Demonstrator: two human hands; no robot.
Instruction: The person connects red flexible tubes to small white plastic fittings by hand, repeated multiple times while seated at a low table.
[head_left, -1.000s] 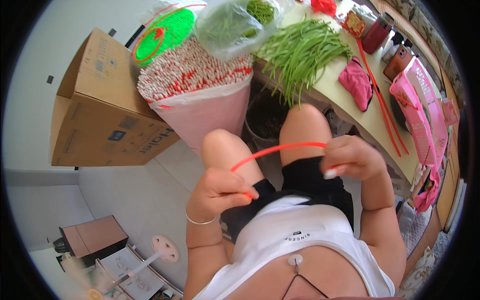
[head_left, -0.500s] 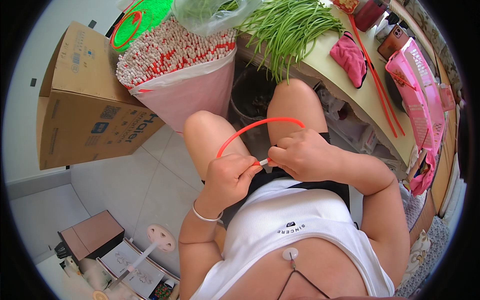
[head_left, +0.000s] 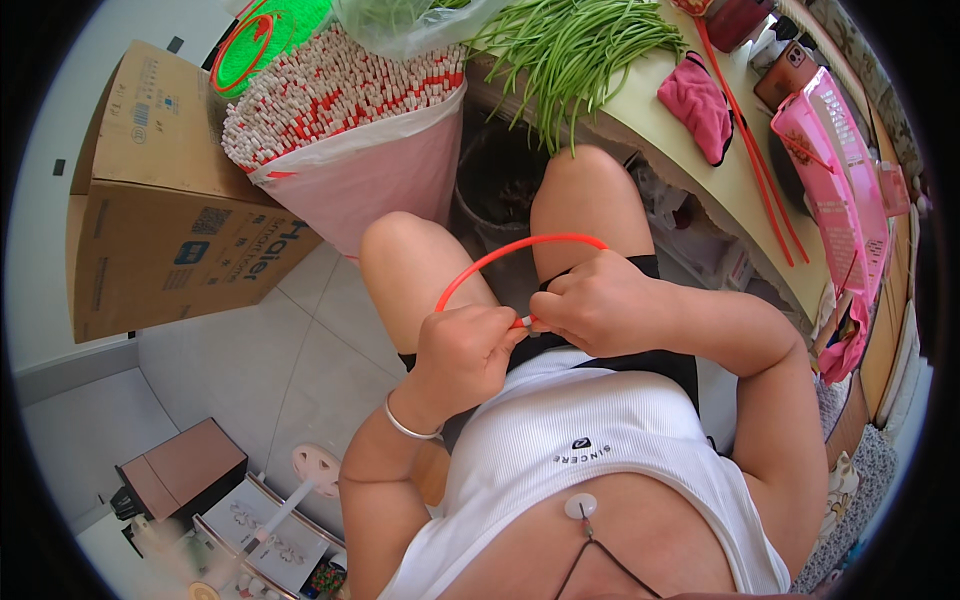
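A thin red tube (head_left: 520,242) arches over my lap, bent into a loop. My left hand (head_left: 462,358) grips one of its ends with thumb and fingers pressed together. The other end is held in my right hand (head_left: 592,306), its fingers curled tightly. Between the two hands a short white connector piece (head_left: 528,321) shows, lined up with the tube ends. How deep it sits in each end is hidden by my fingers.
A pale bag (head_left: 365,160) packed with many red, white-ended rods stands ahead, beside a cardboard box (head_left: 150,240). Green stems (head_left: 580,60), a pink cloth pouch (head_left: 697,108) and long red rods (head_left: 760,170) lie on the table. A dark bin (head_left: 495,190) is beyond my knees.
My hands have come slightly closer together, and less of the white connector shows between them. My elbows have spread a little outward. The tube keeps its looped shape.
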